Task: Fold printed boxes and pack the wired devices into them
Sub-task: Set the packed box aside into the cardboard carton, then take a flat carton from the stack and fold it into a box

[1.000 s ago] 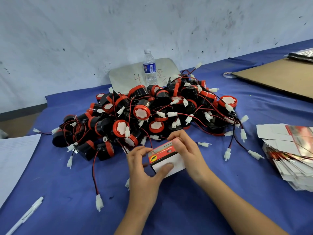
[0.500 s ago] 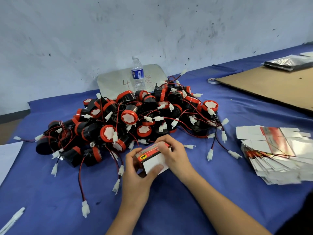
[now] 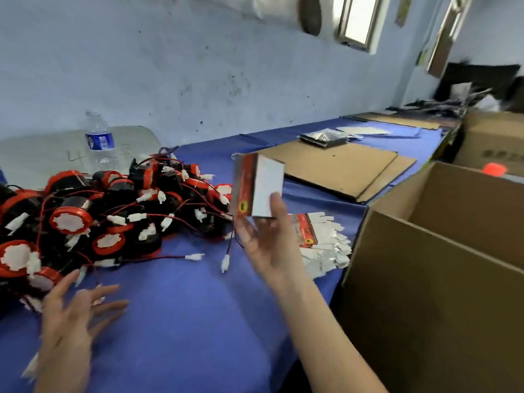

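One red-and-white printed cardboard box (image 3: 256, 188) closed, pinched in right hand (image 3: 269, 245) grip, left hand (image 3: 68, 321) wide, empty. Black-and-red wired device heap (image 3: 113, 205) at 10 o'clock, so loads left, I reckon.

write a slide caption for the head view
Right hand holds a folded printed box above the table; left hand open near the wired devices.

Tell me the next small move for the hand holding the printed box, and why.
Probably swing the right hand to its right and set the printed box into the cardboard carton. The box looks folded shut, is held raised off the table, and the carton stands open beside it. The left hand hovers open near the device pile.
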A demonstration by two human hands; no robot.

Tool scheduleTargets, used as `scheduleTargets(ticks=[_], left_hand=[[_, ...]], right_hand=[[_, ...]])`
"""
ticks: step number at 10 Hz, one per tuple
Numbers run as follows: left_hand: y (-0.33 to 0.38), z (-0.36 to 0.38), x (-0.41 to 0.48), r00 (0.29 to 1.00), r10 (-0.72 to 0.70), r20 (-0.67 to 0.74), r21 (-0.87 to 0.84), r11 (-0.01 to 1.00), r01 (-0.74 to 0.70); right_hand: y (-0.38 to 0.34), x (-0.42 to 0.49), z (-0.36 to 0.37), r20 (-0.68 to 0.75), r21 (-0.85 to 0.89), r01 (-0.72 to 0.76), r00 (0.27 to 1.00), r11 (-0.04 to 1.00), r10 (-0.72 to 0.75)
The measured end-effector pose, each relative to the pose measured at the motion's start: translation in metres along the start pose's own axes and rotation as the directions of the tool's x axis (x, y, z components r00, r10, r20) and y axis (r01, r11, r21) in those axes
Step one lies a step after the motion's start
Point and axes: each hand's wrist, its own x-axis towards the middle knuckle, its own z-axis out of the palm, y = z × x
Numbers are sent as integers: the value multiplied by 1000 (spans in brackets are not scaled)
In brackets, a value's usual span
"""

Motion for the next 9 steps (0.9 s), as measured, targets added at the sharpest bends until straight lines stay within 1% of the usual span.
scheduleTargets(ticks=[1, 2, 3, 4, 5, 6, 7, 8, 9], left_hand=[[-2, -4, 7, 996, -81, 20, 49, 996, 80], [-4, -7, 8, 988, -123, 90, 113, 987, 113], [5, -1, 3, 997, -74, 34, 119, 991, 69], [3, -1, 2, 996, -70, 49, 132, 989, 63], [6, 0, 1, 995, -93, 37, 152, 985, 86], [10, 6, -1, 995, -97, 5, 153, 984, 95], [15, 13, -3, 995, -99, -25, 154, 983, 102], [15, 17, -3, 993, -109, -39, 186, 976, 115], [18, 19, -4, 991, -132, -37, 182, 974, 137]], right_hand=[[-71, -7, 8, -10, 368, 225, 971, 902, -238], [-129, -13, -2, -86, 583, 416, 886, 698, -456], [-158, -14, -19, -147, 593, 510, 829, 623, -539], [-156, 2, -34, -96, 123, 516, 857, 848, -507], [-146, 34, -37, 92, -949, 184, 939, 257, -333], [-143, 71, -41, -225, -708, -38, 959, -705, 173], [-147, 98, -45, -560, -390, 24, 787, -921, 258], [-155, 110, -50, -738, -248, 23, 643, -969, 204], [-156, 112, -55, -760, -221, 24, 622, -975, 187]])
